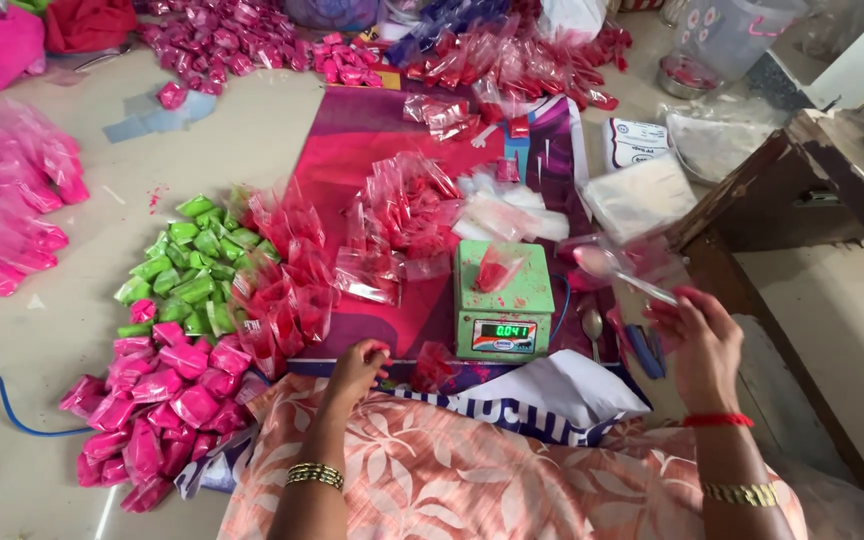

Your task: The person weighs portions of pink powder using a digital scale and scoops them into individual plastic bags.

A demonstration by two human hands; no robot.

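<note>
head view, looking down at a floor spread with small powder packets. the right hand (704, 345) has its fingers pinched round the handle of a metal spoon (620, 272), whose bowl hangs tilted just right of a small green digital scale (504, 300). on the scale's platform lies a little clear plastic pouch of red powder (495, 268), its mouth loose and crumpled. the left hand (357, 368) rests low near the lap, fingers curled together; whether it touches the clear red packet (434, 365) just beside it cannot be told.

a second spoon (592, 325) lies on the mat right of the scale, next to a blue pen-like object (642, 350). left of the scale sit heaps of clear red-filled pouches (287, 275), a heap of folded green packets (192, 265) and, nearer the person, a heap of folded pink packets (157, 400). further pink bags lie at the far left, and more red pouches (512, 65) along the top.

the pouch on the scale looks very light and limp, thin film that will slip and sag, and the loose powder would spill from an open mouth. it seems best taken by pinching the top edge and kept upright. the spoon is stiff and light; held far back on the handle, its bowl should stay level.
</note>
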